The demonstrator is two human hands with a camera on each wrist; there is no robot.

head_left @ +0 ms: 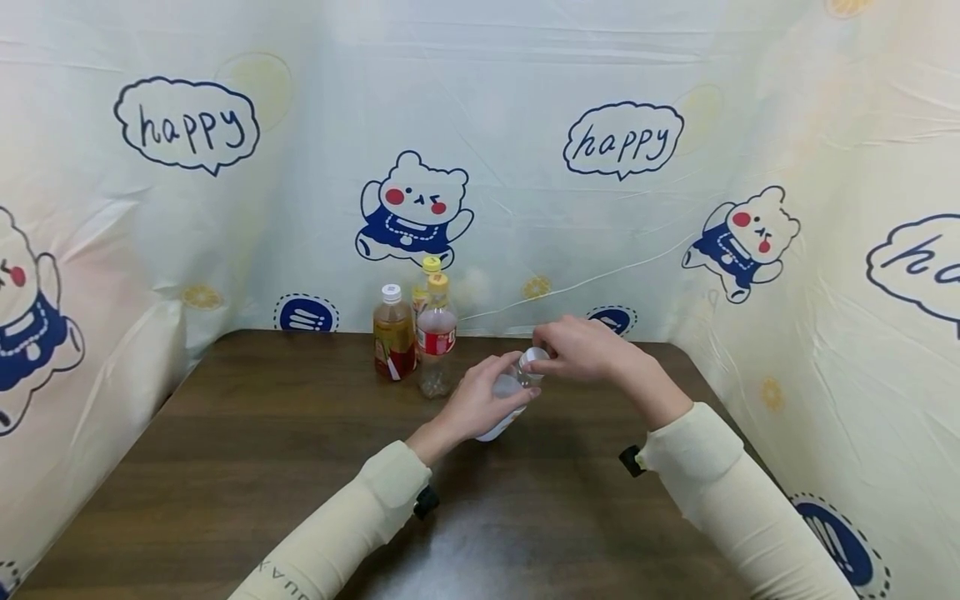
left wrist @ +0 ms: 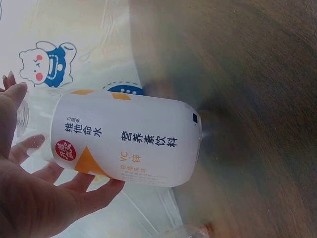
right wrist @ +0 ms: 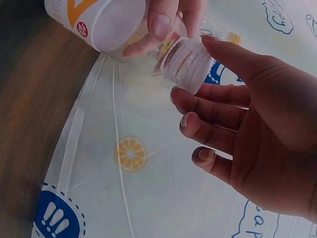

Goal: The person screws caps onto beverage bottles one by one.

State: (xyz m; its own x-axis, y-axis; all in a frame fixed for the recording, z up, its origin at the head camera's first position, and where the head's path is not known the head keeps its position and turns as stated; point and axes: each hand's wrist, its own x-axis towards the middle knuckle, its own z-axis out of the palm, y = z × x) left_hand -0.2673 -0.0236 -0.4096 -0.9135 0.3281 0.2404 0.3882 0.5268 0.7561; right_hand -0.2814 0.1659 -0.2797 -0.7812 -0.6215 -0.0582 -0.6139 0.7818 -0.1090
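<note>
My left hand (head_left: 480,400) grips a clear drink bottle with a white and orange label (left wrist: 129,139) round its upper body. The bottle leans, its neck toward the right hand and its base close over the table. At its mouth sits a white ribbed cap (right wrist: 190,67). My right hand (right wrist: 267,114) pinches this cap between thumb and forefinger, while its other fingers are bent loosely below. In the head view the left fingers cover part of the bottle's shoulder.
Behind and left of the hands stand a bottle of reddish-brown drink (head_left: 393,337) with a white cap, a clear bottle with a red label (head_left: 437,342), and another yellow-capped bottle (head_left: 431,265) behind it. A printed curtain (head_left: 510,208) encloses the dark wooden table (head_left: 262,467).
</note>
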